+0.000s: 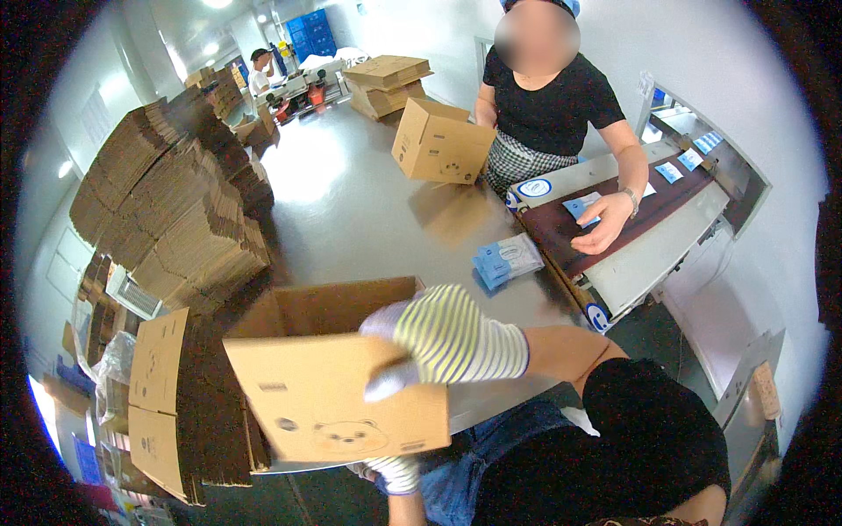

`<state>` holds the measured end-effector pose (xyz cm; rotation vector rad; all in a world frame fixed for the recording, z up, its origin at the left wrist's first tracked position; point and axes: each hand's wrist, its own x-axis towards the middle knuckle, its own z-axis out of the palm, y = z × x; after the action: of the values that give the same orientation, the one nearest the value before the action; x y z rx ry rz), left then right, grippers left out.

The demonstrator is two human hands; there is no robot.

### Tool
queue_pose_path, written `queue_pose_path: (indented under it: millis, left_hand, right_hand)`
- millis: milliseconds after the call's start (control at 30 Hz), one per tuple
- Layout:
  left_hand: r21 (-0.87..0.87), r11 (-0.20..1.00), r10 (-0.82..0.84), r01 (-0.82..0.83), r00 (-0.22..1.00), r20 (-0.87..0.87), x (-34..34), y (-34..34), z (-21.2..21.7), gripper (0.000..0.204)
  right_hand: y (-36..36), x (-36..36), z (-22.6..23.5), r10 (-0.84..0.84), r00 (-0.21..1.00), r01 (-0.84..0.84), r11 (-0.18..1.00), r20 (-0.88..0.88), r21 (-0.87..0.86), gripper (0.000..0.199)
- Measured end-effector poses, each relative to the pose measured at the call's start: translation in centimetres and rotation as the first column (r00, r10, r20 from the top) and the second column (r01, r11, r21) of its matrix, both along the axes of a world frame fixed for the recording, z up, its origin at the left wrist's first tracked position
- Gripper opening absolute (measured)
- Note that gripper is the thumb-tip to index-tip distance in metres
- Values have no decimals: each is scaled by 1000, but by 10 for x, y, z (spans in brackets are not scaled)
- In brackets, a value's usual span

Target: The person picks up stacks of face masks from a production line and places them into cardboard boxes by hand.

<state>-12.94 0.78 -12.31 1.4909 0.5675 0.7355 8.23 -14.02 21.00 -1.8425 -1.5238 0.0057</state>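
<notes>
I hold an open brown cardboard box (338, 399), printed with a bear face, at the near edge of the steel table (351, 202). My right hand (438, 342), in a striped glove, grips the box's upper right edge with fingers over the front panel. Under the box's lower right corner my left hand (390, 473), also gloved, supports it and is mostly hidden. The box's inside faces away and looks empty from here.
A stack of blue-white packets (507, 259) lies on the table right of the box. A co-worker (553, 105) stands across, one hand over a dark conveyor belt (614, 228) carrying packets. A second box (438, 140) stands near them. Piles of flattened cartons (175, 210) fill the left.
</notes>
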Motion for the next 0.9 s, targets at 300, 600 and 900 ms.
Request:
queue_pose_path:
  millis: [300, 600, 900]
  left_hand:
    - [-516, 856, 107, -17, 984, 145, -35, 12, 45, 57]
    - [696, -414, 437, 587, 799, -414, -54, 58, 222, 43]
    - [861, -124, 205, 493, 862, -464, -41, 21, 222, 42]
  right_hand:
    - [18, 30, -98, 243, 886, -205, 969, 395, -137, 55]
    - [24, 25, -159, 468, 599, -451, 867, 650, -209, 44]
    - [-32, 8, 16, 93, 980, -173, 834, 175, 524, 72]
